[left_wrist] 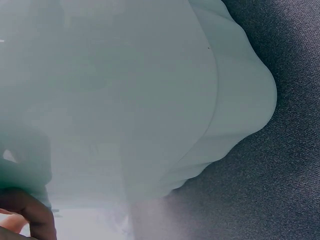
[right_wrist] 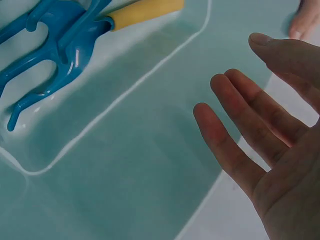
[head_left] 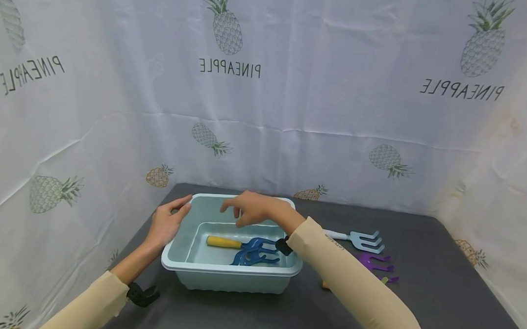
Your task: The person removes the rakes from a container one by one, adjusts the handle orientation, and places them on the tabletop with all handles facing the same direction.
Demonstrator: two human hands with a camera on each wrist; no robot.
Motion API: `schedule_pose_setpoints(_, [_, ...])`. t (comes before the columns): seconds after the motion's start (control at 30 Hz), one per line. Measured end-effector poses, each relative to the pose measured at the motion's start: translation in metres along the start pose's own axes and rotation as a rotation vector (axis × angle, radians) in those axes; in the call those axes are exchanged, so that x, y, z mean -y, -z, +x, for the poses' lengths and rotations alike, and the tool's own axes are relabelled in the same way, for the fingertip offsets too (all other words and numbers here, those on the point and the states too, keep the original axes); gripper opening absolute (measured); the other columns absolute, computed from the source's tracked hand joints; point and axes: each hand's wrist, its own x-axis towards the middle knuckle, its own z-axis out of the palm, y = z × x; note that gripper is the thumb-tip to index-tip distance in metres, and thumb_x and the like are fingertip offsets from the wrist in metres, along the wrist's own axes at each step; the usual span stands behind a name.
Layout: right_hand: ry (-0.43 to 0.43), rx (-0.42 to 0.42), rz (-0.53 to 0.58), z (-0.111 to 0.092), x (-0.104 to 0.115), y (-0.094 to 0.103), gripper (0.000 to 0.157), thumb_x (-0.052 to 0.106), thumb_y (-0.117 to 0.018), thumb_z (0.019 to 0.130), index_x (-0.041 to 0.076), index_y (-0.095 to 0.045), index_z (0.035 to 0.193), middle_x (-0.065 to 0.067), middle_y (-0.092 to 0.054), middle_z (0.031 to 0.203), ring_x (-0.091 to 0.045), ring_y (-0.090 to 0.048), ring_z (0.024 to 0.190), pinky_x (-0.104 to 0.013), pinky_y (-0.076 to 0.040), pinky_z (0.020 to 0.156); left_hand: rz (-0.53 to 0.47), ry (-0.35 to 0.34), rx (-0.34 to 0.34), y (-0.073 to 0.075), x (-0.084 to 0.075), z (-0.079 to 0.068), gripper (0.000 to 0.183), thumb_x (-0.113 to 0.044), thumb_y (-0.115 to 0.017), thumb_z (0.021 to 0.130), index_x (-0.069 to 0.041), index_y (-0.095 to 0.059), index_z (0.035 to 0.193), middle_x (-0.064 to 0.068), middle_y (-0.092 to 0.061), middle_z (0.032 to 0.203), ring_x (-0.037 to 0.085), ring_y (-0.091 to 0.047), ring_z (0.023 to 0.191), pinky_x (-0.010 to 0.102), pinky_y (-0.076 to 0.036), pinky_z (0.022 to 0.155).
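A pale green plastic basin [head_left: 232,282] stands on the dark table. My left hand [head_left: 165,224] grips its rim at the far left corner, and curled fingers show at the lower edge of the left wrist view. Over the far part of the basin hovers my right hand [head_left: 254,208], its fingers loosely bent with nothing in them, as the right wrist view also shows. Inside lie blue hand rakes, one with a yellow handle [head_left: 224,242]; their blue prongs [right_wrist: 65,50] overlap. My right wrist covers a little of the basin's right rim.
Right of the basin lie a light blue hand rake [head_left: 366,241] with a white handle and a purple rake [head_left: 371,261], partly hidden by my right sleeve. A pineapple-print curtain [head_left: 288,106] surrounds the grey-black table [head_left: 443,285] at the back and sides.
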Motion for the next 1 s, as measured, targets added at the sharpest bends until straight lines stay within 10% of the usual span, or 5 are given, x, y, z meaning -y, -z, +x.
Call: schedule_pose_setpoints(1.0, [-0.108,0.138,0.127,0.057,-0.017,-0.047,0.053,0.017,-0.075,0.094,0.021,-0.059,0.144,-0.006,-0.071,0.124,-0.014,-0.067,0.104,-0.030,-0.059,0.082,-0.018,0.009,-0.003,-0.002,0.000,0.003,0.047,-0.035,-0.052,0.109,-0.013,-0.054,0.151,0.018,-0.061,0.144,0.034,-0.053,0.139,0.050,-0.047,0.106])
